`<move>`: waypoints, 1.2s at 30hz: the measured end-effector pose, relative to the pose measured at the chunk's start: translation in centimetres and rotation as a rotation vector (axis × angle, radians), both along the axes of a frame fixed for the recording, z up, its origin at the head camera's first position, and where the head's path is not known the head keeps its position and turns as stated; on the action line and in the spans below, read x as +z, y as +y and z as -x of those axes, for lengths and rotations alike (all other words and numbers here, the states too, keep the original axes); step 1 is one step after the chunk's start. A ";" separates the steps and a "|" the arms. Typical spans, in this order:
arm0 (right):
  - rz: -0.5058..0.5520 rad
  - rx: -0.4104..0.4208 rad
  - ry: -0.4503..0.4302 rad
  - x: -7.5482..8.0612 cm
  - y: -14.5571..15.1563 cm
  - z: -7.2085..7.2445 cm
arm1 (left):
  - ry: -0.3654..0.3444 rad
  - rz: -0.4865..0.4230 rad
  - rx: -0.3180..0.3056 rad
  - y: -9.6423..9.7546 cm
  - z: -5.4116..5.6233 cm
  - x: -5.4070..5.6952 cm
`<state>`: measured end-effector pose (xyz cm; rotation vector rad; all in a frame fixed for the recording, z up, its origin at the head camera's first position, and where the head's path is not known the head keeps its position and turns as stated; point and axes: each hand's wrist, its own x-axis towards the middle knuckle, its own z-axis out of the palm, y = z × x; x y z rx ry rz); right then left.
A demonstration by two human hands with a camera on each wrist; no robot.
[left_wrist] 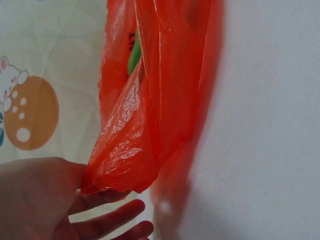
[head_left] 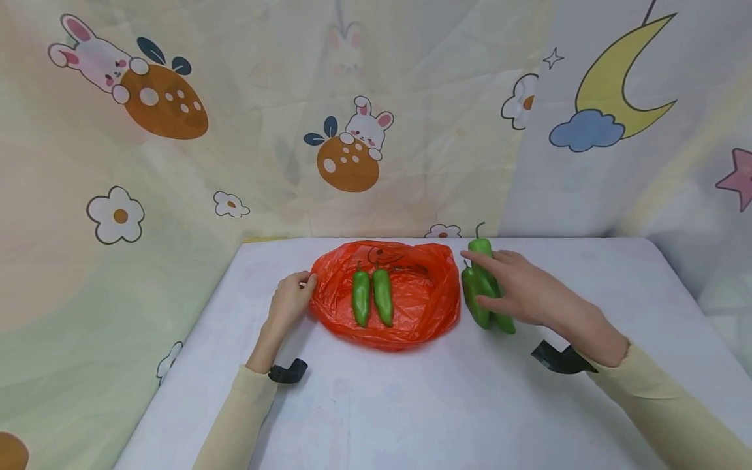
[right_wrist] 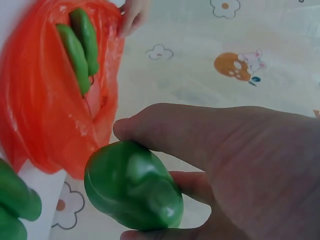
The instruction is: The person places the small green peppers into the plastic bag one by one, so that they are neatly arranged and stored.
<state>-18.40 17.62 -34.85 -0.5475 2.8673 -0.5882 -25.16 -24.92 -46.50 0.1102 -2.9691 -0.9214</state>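
A red plastic bag [head_left: 423, 297] lies with its mouth spread wide, and two long green peppers [head_left: 382, 297] rest side by side inside it. At the bag's left rim, my left hand [head_left: 289, 299] pinches the thin plastic between thumb and index finger, the other fingers loose below. To the right of the bag, my right hand [head_left: 523, 290] grips a green pepper [right_wrist: 132, 187] between thumb and fingers, its stem pointing away from me. Other green peppers [head_left: 473, 299] lie right beside and below that hand, partly covered by it.
Everything stands on a white table [head_left: 399, 405]. Behind and to the left hangs a pale cloth [head_left: 264, 130] printed with rabbits, flowers and a moon. A black strap [head_left: 288, 371] sticks out at the left wrist, another black strap [head_left: 561, 358] at the right.
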 end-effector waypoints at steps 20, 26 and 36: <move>0.112 0.080 0.011 0.8 -4.9 -0.3 | 0.011 -0.001 -0.010 -0.2 0.0 -0.1; 0.114 0.098 0.018 0.3 -6.4 0.4 | 0.014 -0.008 -0.012 -0.2 0.0 -0.2; 0.049 0.140 0.027 -0.7 -8.7 0.7 | -0.007 -0.024 -0.001 -0.2 0.0 -0.3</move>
